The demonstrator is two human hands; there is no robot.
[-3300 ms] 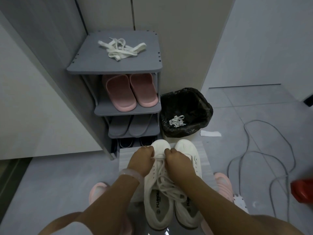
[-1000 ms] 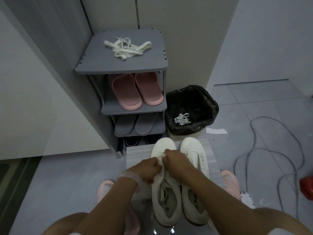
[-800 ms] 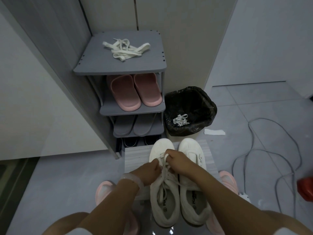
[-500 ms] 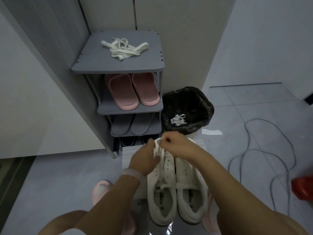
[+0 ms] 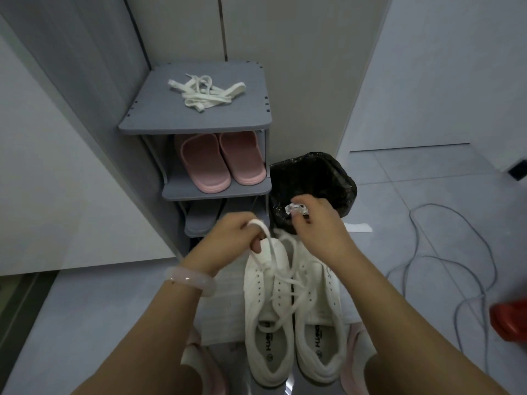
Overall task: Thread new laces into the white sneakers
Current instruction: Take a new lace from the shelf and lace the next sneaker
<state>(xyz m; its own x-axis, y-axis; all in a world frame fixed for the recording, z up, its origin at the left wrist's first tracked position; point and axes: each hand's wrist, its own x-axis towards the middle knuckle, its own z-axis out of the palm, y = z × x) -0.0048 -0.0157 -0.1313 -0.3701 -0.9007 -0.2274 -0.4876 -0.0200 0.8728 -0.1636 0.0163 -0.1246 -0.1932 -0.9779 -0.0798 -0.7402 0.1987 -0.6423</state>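
Two white sneakers stand side by side on a low grey stool (image 5: 225,309), the left sneaker (image 5: 265,337) and the right sneaker (image 5: 322,332). A white lace (image 5: 285,280) runs loosely through the left sneaker's eyelets. My left hand (image 5: 228,243) grips a raised loop of this lace above the toe. My right hand (image 5: 319,229) is lifted over the bin's near rim with curled fingers, and a strand of the lace trails down from it. A bundle of white laces (image 5: 205,91) lies on top of the grey shoe rack (image 5: 199,121).
A bin lined with a black bag (image 5: 313,172) stands right of the rack, with a white lace inside. Pink slippers (image 5: 219,161) fill the rack's second shelf. A grey cable (image 5: 456,252), a paper scrap (image 5: 359,228) and a red object (image 5: 510,320) lie on the floor at right.
Both hands have risen from the left sneaker's tongue, drawing the lace up and forward. My right hand has moved out over the bin's edge.
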